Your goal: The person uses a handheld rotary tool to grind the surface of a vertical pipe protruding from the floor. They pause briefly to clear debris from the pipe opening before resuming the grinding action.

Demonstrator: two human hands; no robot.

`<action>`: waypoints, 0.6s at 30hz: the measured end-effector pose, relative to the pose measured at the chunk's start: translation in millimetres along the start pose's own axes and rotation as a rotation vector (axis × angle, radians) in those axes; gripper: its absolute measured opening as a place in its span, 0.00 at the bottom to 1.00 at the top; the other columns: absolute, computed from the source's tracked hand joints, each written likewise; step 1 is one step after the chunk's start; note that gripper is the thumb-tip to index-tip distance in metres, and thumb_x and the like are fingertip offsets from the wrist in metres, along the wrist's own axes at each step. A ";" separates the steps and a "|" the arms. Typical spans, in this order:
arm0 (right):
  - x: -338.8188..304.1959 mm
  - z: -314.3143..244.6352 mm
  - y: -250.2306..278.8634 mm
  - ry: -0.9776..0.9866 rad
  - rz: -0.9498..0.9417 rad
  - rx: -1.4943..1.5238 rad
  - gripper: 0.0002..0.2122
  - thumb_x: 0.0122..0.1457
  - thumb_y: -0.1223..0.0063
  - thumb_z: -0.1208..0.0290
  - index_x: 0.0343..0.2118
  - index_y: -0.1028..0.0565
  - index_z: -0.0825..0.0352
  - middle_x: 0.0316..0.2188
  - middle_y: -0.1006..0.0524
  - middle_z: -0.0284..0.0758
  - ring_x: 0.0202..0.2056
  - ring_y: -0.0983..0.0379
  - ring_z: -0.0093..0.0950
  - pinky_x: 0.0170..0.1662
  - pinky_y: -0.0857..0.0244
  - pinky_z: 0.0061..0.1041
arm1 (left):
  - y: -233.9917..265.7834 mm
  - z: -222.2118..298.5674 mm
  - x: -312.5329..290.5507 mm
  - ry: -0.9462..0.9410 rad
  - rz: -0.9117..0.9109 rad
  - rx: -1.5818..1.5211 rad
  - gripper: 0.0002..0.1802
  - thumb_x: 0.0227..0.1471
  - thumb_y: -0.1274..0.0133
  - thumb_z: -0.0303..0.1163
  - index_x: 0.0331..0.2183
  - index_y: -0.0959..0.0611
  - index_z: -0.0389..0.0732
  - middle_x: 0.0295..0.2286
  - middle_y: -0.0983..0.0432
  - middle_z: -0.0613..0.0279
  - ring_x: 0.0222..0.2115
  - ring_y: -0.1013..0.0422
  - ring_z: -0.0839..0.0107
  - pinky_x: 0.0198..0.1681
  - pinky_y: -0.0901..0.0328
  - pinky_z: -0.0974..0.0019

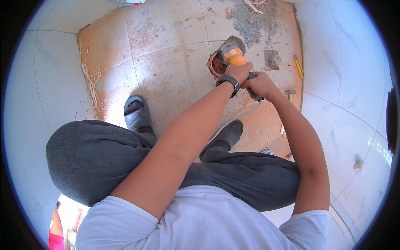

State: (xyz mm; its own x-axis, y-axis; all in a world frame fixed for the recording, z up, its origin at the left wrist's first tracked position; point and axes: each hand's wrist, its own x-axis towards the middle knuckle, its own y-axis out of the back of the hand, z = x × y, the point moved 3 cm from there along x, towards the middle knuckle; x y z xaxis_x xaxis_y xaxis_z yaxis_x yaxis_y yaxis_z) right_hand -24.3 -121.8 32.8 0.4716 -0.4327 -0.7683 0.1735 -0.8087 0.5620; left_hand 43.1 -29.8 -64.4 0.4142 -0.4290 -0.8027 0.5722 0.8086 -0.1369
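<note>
An angle grinder (pixel 234 56) with an orange-yellow body and dark rear handle is held in both my hands, its head pointing away from me. My left hand (pixel 239 73), with a dark wristband, closes around the body. Farther back, my right hand (pixel 260 85) wraps around the rear part, close beside the left. Beneath and beside the tool's head is a broken round hole (pixel 216 65) in the tiled floor (pixel 171 71), reddish inside. A pale cord (pixel 251 111) runs from the grinder's back end toward my foot. The disc cannot be made out clearly.
Grey rubble (pixel 255 25) lies at the far right of the floor. A square cut-out (pixel 271 60) is right of the grinder. By the right wall are a yellow cutter-like tool (pixel 298 67) and a hammer (pixel 290 92). Tangled pale cord (pixel 91 79) lies along the left wall.
</note>
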 end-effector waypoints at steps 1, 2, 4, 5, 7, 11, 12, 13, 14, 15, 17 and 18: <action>-0.4 -0.3 0.6 -0.020 -0.001 -0.008 0.22 0.39 0.29 0.57 0.30 0.16 0.75 0.26 0.16 0.45 0.29 0.18 0.36 0.35 0.27 0.34 | -1.5 -1.1 1.7 0.006 -0.003 -0.023 0.34 0.48 0.35 0.51 0.40 0.14 0.24 0.37 0.15 0.49 0.35 0.18 0.63 0.37 0.26 0.61; -1.5 -1.9 2.3 -0.010 0.003 -0.032 0.22 0.39 0.30 0.57 0.30 0.16 0.75 0.26 0.16 0.44 0.29 0.18 0.36 0.35 0.27 0.34 | -3.3 -2.7 3.3 0.032 -0.005 -0.033 0.34 0.48 0.35 0.51 0.40 0.14 0.25 0.37 0.15 0.49 0.34 0.18 0.63 0.37 0.26 0.61; -5.3 -4.9 7.2 -0.015 0.013 -0.090 0.21 0.39 0.30 0.56 0.29 0.15 0.73 0.26 0.16 0.44 0.29 0.18 0.36 0.36 0.27 0.34 | -8.1 -4.0 4.9 0.012 -0.014 -0.097 0.32 0.48 0.35 0.49 0.40 0.15 0.25 0.37 0.16 0.50 0.34 0.19 0.64 0.36 0.26 0.61; -7.5 -6.6 9.1 -0.021 0.015 -0.103 0.21 0.39 0.30 0.56 0.28 0.15 0.73 0.26 0.16 0.44 0.29 0.18 0.36 0.36 0.27 0.34 | -10.5 -4.9 5.1 0.022 -0.025 -0.116 0.32 0.48 0.35 0.49 0.40 0.15 0.26 0.37 0.16 0.51 0.33 0.19 0.64 0.36 0.26 0.61; -11.5 -9.9 13.2 -0.029 0.027 -0.119 0.21 0.39 0.30 0.56 0.28 0.15 0.73 0.25 0.16 0.44 0.29 0.18 0.37 0.36 0.27 0.34 | -13.5 -4.2 4.9 0.009 -0.050 -0.149 0.32 0.48 0.34 0.48 0.41 0.15 0.26 0.37 0.16 0.51 0.33 0.19 0.65 0.36 0.26 0.61; -14.7 -13.1 17.9 -0.037 0.025 -0.172 0.22 0.39 0.30 0.55 0.29 0.15 0.73 0.26 0.16 0.45 0.31 0.17 0.39 0.37 0.26 0.34 | -15.1 -0.7 1.7 0.028 -0.087 -0.175 0.31 0.48 0.34 0.48 0.41 0.16 0.26 0.37 0.16 0.51 0.34 0.19 0.65 0.36 0.26 0.61; -14.7 -12.8 18.1 -0.034 0.035 -0.181 0.22 0.39 0.30 0.55 0.29 0.15 0.73 0.26 0.16 0.45 0.31 0.17 0.39 0.38 0.26 0.35 | -14.4 1.3 0.4 -0.004 -0.074 -0.163 0.32 0.48 0.34 0.48 0.41 0.16 0.26 0.37 0.16 0.51 0.34 0.19 0.64 0.37 0.26 0.61; -14.4 -12.2 18.2 -0.031 0.045 -0.190 0.22 0.39 0.30 0.55 0.29 0.15 0.73 0.26 0.16 0.45 0.31 0.17 0.39 0.38 0.26 0.35 | -13.5 3.0 -0.9 -0.026 -0.058 -0.146 0.32 0.48 0.34 0.48 0.41 0.16 0.25 0.37 0.16 0.51 0.34 0.19 0.64 0.37 0.26 0.61; -13.8 -11.7 17.2 -0.015 0.046 -0.177 0.22 0.39 0.29 0.55 0.29 0.15 0.73 0.27 0.16 0.46 0.32 0.17 0.39 0.38 0.26 0.35 | -12.7 4.2 -2.2 -0.039 -0.048 -0.118 0.33 0.48 0.34 0.48 0.41 0.16 0.25 0.38 0.16 0.50 0.35 0.19 0.64 0.37 0.26 0.61; -12.5 -11.5 15.8 0.000 0.046 -0.164 0.22 0.39 0.29 0.55 0.30 0.15 0.73 0.27 0.16 0.46 0.32 0.17 0.39 0.39 0.26 0.35 | -10.8 5.4 -2.9 -0.044 -0.029 -0.107 0.33 0.48 0.34 0.49 0.41 0.16 0.24 0.38 0.16 0.50 0.35 0.19 0.64 0.38 0.26 0.61; -10.0 -10.4 12.5 0.021 0.042 -0.126 0.21 0.40 0.29 0.57 0.30 0.16 0.73 0.26 0.17 0.44 0.30 0.19 0.36 0.36 0.27 0.34 | -6.3 6.2 -3.3 -0.024 -0.002 -0.063 0.34 0.48 0.34 0.49 0.41 0.16 0.24 0.39 0.16 0.49 0.36 0.19 0.63 0.39 0.26 0.61; -8.5 -10.0 10.4 0.025 0.036 -0.104 0.20 0.41 0.29 0.59 0.30 0.16 0.74 0.26 0.18 0.42 0.28 0.21 0.32 0.34 0.29 0.32 | -4.9 6.5 -3.3 -0.025 -0.008 -0.074 0.35 0.48 0.34 0.50 0.42 0.16 0.23 0.39 0.16 0.49 0.36 0.19 0.63 0.39 0.26 0.61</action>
State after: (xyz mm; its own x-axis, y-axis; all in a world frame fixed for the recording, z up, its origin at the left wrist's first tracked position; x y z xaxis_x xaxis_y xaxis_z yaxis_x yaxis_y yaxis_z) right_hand -17.8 -122.5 48.3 0.5002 -0.4502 -0.7397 0.2436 -0.7466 0.6191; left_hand 43.5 -34.9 -57.3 0.4280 -0.4452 -0.7865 0.5220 0.8322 -0.1870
